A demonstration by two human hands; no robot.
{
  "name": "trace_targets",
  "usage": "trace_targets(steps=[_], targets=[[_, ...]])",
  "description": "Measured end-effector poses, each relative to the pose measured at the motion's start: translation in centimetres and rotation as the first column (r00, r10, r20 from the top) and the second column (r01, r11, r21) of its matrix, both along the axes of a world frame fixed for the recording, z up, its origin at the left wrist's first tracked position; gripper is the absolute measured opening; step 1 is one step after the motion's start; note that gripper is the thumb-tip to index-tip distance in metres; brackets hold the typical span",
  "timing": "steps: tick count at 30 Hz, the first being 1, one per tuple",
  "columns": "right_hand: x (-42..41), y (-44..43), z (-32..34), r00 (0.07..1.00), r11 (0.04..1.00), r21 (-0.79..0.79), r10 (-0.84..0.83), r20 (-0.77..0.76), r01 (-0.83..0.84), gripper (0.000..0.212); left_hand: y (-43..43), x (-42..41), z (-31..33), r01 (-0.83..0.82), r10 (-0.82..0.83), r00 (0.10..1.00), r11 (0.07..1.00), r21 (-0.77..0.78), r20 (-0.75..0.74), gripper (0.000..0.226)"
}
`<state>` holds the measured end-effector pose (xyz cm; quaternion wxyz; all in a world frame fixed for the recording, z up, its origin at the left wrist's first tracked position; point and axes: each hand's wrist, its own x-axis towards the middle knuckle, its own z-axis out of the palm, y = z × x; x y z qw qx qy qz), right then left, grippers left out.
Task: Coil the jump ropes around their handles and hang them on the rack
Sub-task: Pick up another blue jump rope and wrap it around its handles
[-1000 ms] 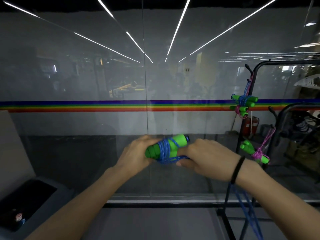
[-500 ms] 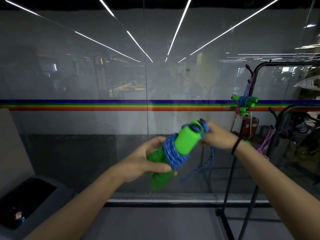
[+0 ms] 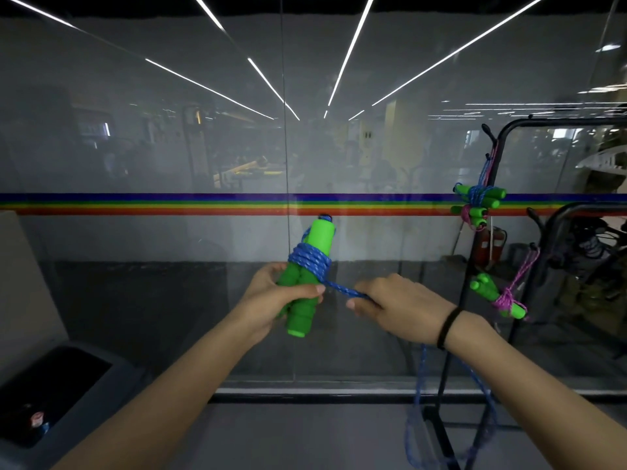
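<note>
The pair of green handles (image 3: 319,239) was gripped in the curled left hand (image 3: 271,300) and, compared with half a second earlier, had been brought nearly upright, with the blue rope (image 3: 309,262) coiled around its middle. The right hand (image 3: 403,308) had been lowered from the handles' top end to just right of them. Its fingers were closed on rope drawn taut from the coil, and the slack hung beside the black rack (image 3: 559,121).

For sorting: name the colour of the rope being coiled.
The rope on the green handles is blue, flecked; head view.
</note>
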<state>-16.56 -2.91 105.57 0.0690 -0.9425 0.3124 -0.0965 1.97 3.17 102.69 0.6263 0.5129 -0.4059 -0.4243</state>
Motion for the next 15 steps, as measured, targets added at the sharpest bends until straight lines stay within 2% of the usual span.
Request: trace_targets(steps=[3,6,8,11,13,15], targets=[[0.0,1.1,0.8,0.993,0.993,-0.121,-0.007,-0.119,-0.008,0.028,-0.2,0.2,-0.8,-0.144,0.123,0.927,0.989,0.036,0.354,0.068],[0.0,1.6,1.2,0.982,0.979,-0.201,-0.012,-0.190,-0.027,0.032,-0.3,0.3,-1.1,-0.093,0.097,0.771,0.995,-0.039,0.629,0.068],[0.1,1.8,1.7,0.974,0.974,-0.222,-0.009,-0.226,-0.043,0.032,-0.3,0.2,-1.2,-0.038,0.076,0.617,0.997,-0.067,0.783,0.067],[0.0,1.7,2.9,0.967,0.971,-0.217,0.046,-0.250,-0.103,0.031,0.1,0.2,-1.1,0.033,0.003,0.297,0.999,-0.014,0.955,0.066],[0.0,1.2,3.6,0.961,0.973,-0.161,0.119,-0.249,-0.163,0.031,0.6,0.1,-0.9,0.115,-0.086,0.137,0.991,0.070,0.987,0.065],[0.1,0.2,3.8,0.956,0.972,-0.076,0.204,-0.211,-0.224,0.027,1.1,-0.2,-0.6,0.199,-0.136,0.023,0.971,0.128,0.990,0.063]])
